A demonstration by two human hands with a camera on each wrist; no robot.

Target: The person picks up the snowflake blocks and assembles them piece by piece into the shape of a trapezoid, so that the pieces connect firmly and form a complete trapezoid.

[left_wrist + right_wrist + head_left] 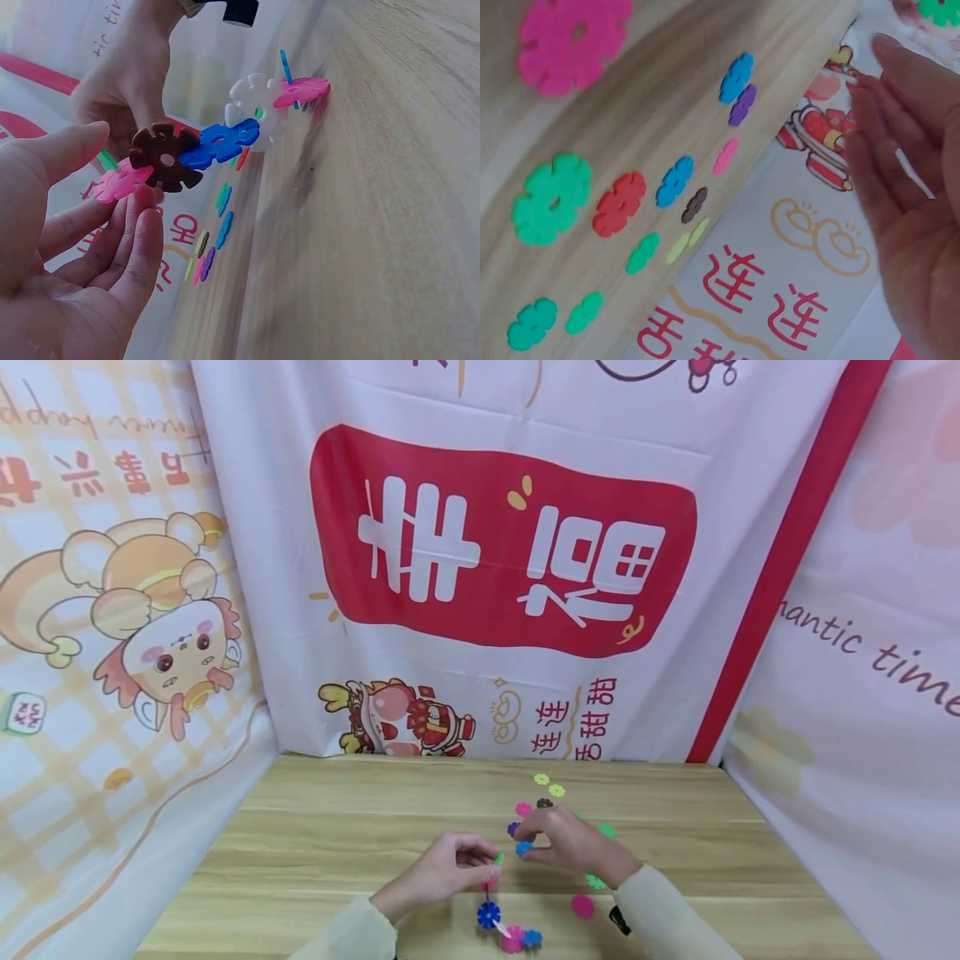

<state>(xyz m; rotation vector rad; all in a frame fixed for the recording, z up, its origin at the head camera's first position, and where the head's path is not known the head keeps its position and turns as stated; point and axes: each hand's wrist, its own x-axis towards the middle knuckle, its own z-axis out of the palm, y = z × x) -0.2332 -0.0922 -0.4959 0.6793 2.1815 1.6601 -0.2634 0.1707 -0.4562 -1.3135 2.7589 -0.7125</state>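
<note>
My left hand [446, 872] pinches one end of a chain of slotted plastic flower discs. In the left wrist view, a pink disc [120, 182] with a green disc [107, 160] standing in it is between thumb and fingers. From there the chain runs through a brown disc [165, 159], a blue disc [221, 144] and a white disc [251, 105] to another pink disc [302, 91] close to the wood. My right hand [570, 839] hovers over loose discs, fingers relaxed with nothing between them. A light-blue disc [523, 850] and a purple disc [513, 829] lie nearest its fingertips.
Loose discs are scattered on the wooden table [315, 843], among them a red disc [619, 204], several green ones and a pink disc [582, 907] near the right sleeve. A small black object [619, 920] is beside that sleeve. Printed cloths [502, 543] hang behind and at both sides.
</note>
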